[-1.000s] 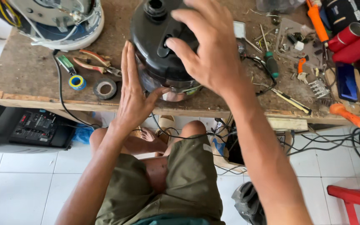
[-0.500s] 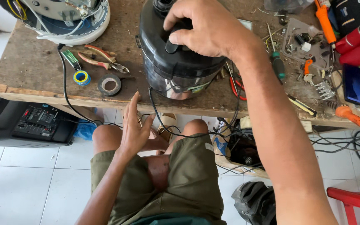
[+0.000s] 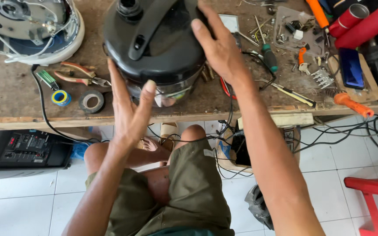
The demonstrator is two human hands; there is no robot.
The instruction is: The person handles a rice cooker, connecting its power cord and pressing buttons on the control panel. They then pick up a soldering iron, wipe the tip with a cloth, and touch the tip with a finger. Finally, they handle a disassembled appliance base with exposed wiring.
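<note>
Black lidded cooker [image 3: 154, 43]; upright; bench-edge.

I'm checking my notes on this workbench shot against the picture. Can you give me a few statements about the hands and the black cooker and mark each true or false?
1. Both hands are on the black cooker. True: the left hand lies open against its near side, the right hand on its right side.
2. The cooker's lid is off. False: the black lid with its handle sits on top.
3. The left hand holds the pliers. False: they lie on the wooden bench, apart from the hand.
4. Two rolls of tape lie left of the cooker. True.
5. The green-handled screwdriver is in the right hand. False: it lies on the bench.
</note>
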